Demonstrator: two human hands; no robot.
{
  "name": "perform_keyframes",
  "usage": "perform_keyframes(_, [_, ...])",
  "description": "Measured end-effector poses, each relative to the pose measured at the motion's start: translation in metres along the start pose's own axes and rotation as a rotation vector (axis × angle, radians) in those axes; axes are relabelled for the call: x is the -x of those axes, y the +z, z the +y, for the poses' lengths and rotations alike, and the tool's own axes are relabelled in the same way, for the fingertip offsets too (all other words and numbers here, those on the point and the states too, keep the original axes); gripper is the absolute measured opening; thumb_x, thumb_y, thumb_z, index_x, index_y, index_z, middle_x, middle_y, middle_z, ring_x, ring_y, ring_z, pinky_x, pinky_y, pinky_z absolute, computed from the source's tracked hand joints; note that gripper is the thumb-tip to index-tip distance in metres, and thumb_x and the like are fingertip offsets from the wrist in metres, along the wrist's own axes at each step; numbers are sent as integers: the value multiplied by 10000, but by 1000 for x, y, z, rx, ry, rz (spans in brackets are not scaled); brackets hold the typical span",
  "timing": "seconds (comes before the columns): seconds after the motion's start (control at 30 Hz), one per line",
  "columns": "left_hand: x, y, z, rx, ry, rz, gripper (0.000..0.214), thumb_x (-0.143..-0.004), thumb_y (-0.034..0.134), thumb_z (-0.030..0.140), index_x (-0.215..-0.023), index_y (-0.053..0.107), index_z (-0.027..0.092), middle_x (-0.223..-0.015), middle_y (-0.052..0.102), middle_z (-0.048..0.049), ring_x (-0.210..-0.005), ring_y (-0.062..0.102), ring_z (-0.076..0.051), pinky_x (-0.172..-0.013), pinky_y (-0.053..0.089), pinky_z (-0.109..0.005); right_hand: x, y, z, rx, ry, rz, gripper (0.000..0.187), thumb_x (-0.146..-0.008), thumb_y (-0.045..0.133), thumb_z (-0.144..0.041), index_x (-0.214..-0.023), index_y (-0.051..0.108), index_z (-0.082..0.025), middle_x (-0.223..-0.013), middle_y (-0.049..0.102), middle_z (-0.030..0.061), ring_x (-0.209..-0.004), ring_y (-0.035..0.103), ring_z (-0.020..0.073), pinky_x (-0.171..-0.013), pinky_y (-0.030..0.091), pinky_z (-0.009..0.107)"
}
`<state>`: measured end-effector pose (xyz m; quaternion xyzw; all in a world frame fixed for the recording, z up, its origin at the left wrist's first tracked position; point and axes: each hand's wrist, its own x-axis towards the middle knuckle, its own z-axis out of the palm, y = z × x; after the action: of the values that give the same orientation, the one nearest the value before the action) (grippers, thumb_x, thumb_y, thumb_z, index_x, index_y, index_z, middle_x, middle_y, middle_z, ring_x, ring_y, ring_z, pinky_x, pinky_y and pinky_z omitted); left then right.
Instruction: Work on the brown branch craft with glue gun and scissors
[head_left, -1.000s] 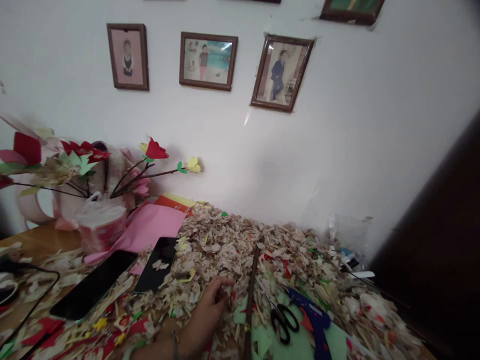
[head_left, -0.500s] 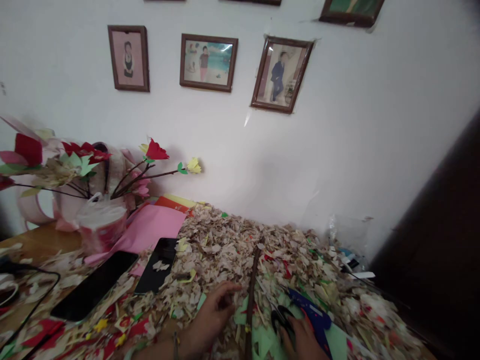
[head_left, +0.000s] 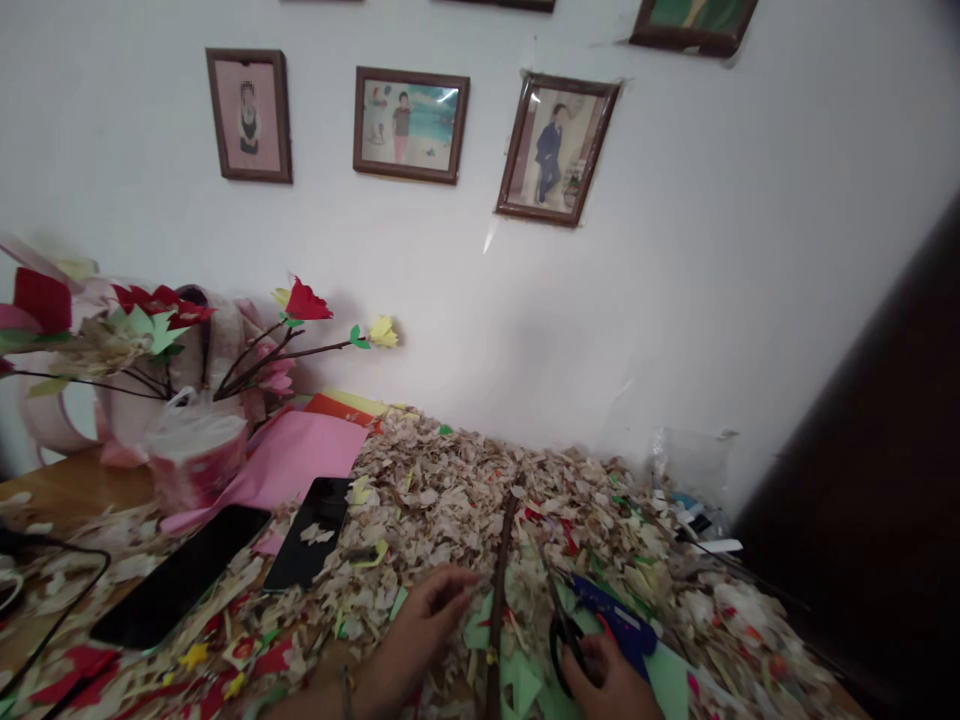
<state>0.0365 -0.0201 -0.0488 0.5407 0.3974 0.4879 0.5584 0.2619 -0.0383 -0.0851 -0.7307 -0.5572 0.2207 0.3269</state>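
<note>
My left hand [head_left: 427,630] rests low over the paper scraps, fingers curled just left of a thin brown stick [head_left: 499,600]. Whether those fingers pinch something small is hidden. My right hand [head_left: 604,680] is at the bottom edge, closed on the black loop handles of a pair of scissors [head_left: 562,640]. Just beyond that hand lies a blue hot glue gun [head_left: 619,620]. Green paper sheets [head_left: 521,685] lie under both the stick and the scissors, amid a deep pile of paper scraps [head_left: 450,500].
Two black phones [head_left: 180,575] lie left of the scraps, beside a pink paper sheet [head_left: 292,465] and a paper-flower bunch [head_left: 150,340]. A black cable [head_left: 60,610] runs at far left. The white wall [head_left: 480,300] bears framed pictures, and a dark door edge [head_left: 847,420] bounds the right.
My right hand has come into view and taken the scissors, lifting them from the green paper. My left hand has stayed near the stick. The view has shifted slightly.
</note>
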Motion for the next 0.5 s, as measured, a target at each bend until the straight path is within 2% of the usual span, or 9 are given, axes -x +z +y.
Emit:
perform_keyframes(0.07, [-1,-1,-3,3,-18,32,231,-695,583,315,-882,626,186,-868,597,-23,-848,512,-198,-773,376,-293,1,-5,-7,-235,40,-72,276,-636,483,-516,-679,495,-243,-670,665,46,-684,622,216,-646,443,305])
perform_keyframes(0.17, [-3,-2,-7,-3,-21,65,223,-664,597,262,-866,635,174,-835,607,-21,-819,516,-193,-748,380,-285,4,-7,-19,-528,142,-212,394,-621,515,-590,-757,539,-221,-517,595,-29,-421,528,138,-436,400,248])
perform_keyframes(0.23, [-4,-3,-8,4,-9,63,226,-652,603,247,-862,643,172,-837,609,-24,-813,517,-193,-740,383,-282,8,-7,-27,-713,245,-261,455,-538,603,-615,-745,562,-212,-442,530,-70,-338,450,102,-352,340,222])
perform_keyframes(0.33, [-5,-3,-8,5,25,34,211,-655,610,243,-850,656,179,-869,608,-30,-829,519,-195,-759,381,-282,13,-6,-38,-1032,436,-367,465,-388,706,-596,-578,576,-191,-448,550,-64,-385,510,91,-359,368,190])
perform_keyframes(0.4, [-5,-3,-8,-15,42,24,200,-669,604,242,-850,662,183,-900,607,-33,-842,517,-195,-775,377,-283,14,-8,-42,-1201,557,-508,484,-365,704,-611,-542,605,-172,-458,580,-42,-407,544,92,-385,395,185])
perform_keyframes(0.43, [-4,-3,-8,-24,46,25,201,-675,601,243,-857,663,185,-919,606,-34,-856,514,-196,-787,374,-284,14,-9,-43,-1249,580,-566,494,-376,696,-616,-572,633,-167,-468,592,-33,-416,554,94,-401,407,186])
perform_keyframes(0.5, [-4,-3,-8,-35,46,28,212,-682,599,250,-875,662,188,-942,603,-33,-878,509,-197,-804,369,-285,14,-11,-44,-1251,529,-621,486,-401,697,-594,-645,664,-174,-508,619,-17,-458,575,107,-443,432,197])
